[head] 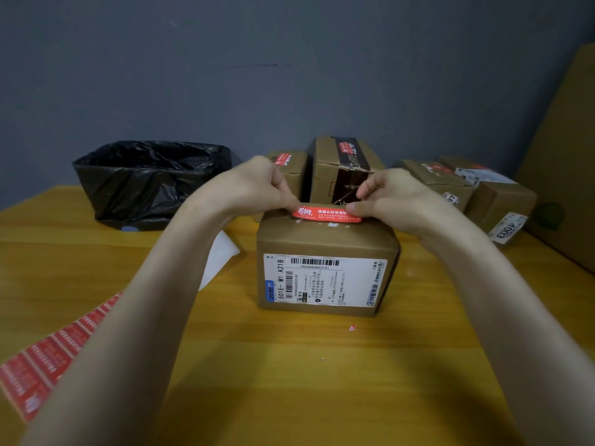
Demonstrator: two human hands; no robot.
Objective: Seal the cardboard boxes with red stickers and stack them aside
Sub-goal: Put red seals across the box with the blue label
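Note:
A cardboard box (325,239) with a white shipping label on its front stands in the middle of the wooden table (289,365). A red sticker (326,214) with white print lies across the box's top at the far edge. My left hand (257,185) pinches the sticker's left end and my right hand (391,197) pinches its right end. A strip of red stickers (48,355) on backing paper lies at the table's left front, partly hidden by my left forearm.
Behind the box stand sealed cardboard boxes (341,169) with red stickers, and more boxes (476,194) lie at the right. A bin lined with a black bag (148,178) sits at the back left. A large cardboard sheet (566,156) leans at the right wall.

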